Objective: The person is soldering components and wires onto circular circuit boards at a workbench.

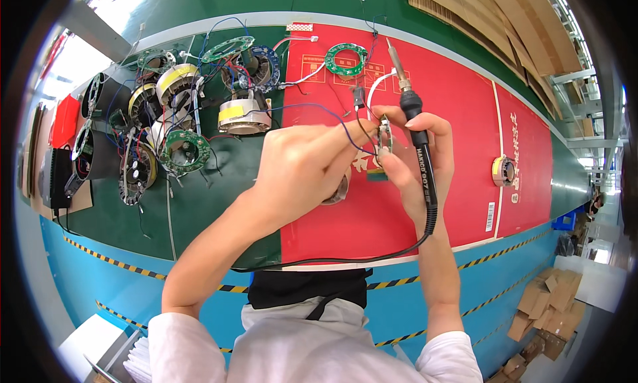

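Over the red sheet my two hands meet around a small circuit board [385, 136], seen nearly edge-on with wires running to it. My right hand [435, 144] grips the board between thumb and fingers, and a soldering iron [424, 167] with a black handle also rests in it, metal tip pointing up and away. My left hand [286, 160] is closed, its fingertips at the board's left side by the blue and dark wires; what they pinch is hidden. Partly covered below my left fingers is a round metal part [339, 189]. A green ring-shaped board [345, 59] lies farther back.
Several motor-like metal cylinders [244, 116] with wires and ring boards [186, 152] crowd the green mat at left. Another small coil part [504, 172] sits on the red sheet [465, 203] at right. The iron's black cable [332, 259] runs along the front edge. Flattened cardboard [531, 31] leans behind.
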Motion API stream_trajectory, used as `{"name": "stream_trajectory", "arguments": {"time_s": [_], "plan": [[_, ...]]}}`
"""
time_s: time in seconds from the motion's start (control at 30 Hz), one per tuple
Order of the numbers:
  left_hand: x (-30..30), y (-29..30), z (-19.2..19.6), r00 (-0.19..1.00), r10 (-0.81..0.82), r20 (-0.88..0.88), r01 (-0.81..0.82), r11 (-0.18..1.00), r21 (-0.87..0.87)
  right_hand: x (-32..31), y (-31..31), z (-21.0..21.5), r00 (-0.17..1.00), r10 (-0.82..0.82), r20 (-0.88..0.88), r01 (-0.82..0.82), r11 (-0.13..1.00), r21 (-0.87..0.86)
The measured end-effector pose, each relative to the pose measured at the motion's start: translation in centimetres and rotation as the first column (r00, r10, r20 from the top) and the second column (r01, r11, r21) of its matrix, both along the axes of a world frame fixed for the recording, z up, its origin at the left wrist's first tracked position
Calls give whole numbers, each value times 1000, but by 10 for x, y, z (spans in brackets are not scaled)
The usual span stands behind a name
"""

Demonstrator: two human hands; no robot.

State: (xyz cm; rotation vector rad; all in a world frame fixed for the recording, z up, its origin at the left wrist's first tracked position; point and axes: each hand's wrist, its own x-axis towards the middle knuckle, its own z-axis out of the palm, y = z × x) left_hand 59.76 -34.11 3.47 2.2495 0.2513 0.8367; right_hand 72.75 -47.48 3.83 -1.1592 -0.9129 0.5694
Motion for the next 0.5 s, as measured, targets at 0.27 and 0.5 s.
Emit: {"name": "stream_trajectory", "arguments": {"time_s": [0.27,0.5], "plan": [[1,11,19,983,-176,48,183,959,-218,6,4,-6,988,106,115,-121,984,132],[-6,12,24,919,-394,-15,312,749,-585,7,2,-3,978,147,146,-163,981,108]]}}
